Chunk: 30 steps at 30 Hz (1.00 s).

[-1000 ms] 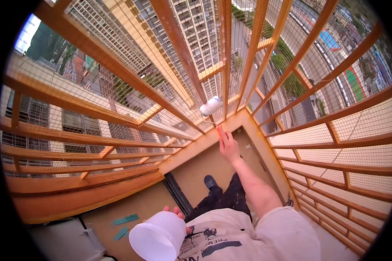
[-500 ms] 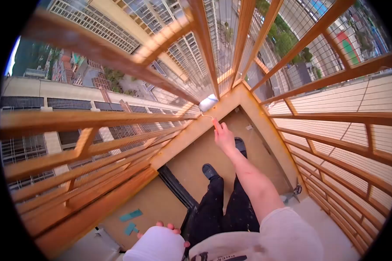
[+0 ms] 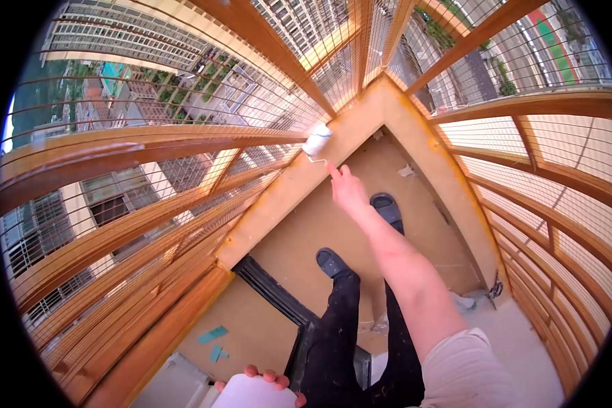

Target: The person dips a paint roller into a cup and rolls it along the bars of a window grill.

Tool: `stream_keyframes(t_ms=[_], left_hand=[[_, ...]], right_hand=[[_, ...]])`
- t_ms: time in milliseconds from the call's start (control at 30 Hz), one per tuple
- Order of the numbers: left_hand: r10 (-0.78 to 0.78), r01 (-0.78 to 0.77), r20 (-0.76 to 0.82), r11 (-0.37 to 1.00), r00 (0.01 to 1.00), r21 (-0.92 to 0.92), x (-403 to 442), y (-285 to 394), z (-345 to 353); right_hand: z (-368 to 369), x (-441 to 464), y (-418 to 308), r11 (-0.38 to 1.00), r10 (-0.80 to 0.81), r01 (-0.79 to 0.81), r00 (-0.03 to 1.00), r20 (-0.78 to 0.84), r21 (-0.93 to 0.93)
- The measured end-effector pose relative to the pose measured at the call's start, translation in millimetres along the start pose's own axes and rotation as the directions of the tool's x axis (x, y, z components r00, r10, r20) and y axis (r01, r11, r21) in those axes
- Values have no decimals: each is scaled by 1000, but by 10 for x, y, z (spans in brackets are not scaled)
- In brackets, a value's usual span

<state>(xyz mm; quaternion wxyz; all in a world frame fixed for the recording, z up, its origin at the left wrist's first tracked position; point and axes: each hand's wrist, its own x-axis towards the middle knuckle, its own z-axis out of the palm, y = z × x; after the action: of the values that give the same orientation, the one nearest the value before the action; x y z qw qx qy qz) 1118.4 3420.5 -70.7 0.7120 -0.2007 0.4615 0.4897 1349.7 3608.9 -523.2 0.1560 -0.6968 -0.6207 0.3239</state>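
My right hand (image 3: 350,188) is closed round the handle of a small paint roller (image 3: 317,139). The white roller sleeve lies against the inner side of the left-hand ledge (image 3: 272,202), close to the foot of the brown railing (image 3: 163,144), a short way from the corner. At the bottom edge, my left hand (image 3: 272,377) curls its fingers over the rim of a white container (image 3: 255,394). Most of that hand is hidden behind the container, and what is inside cannot be seen.
Thin wires run across the railing, with buildings and a street far below. My sandalled feet stand on a brown-covered floor (image 3: 292,234). A black door track (image 3: 272,289) crosses it. Teal strips (image 3: 214,334) lie at lower left; scissors (image 3: 496,287) and crumpled plastic (image 3: 464,300) at right.
The paint roller in my right hand has moved along the left ledge, away from the corner. My view has shifted, and the white container sits lower in it.
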Motion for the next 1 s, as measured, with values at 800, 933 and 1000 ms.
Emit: stream_keyframes(t_ms=[800,933,1000], left_hand=[[-23,10,322,999,947,42,-2013,370,667],[36,18,365,990,930,-142,-2469,519,594],[18,74,502,984,865,-163,-2565,621,628]], right_hand=[[-3289,-1370,-2526,988,-150,156,946,-288,-4],[-4134,-1723,-3239,952,-283,306,876,-391,-3],[-4474,-1889,-3537,940,-317,340,849,-423,-22]])
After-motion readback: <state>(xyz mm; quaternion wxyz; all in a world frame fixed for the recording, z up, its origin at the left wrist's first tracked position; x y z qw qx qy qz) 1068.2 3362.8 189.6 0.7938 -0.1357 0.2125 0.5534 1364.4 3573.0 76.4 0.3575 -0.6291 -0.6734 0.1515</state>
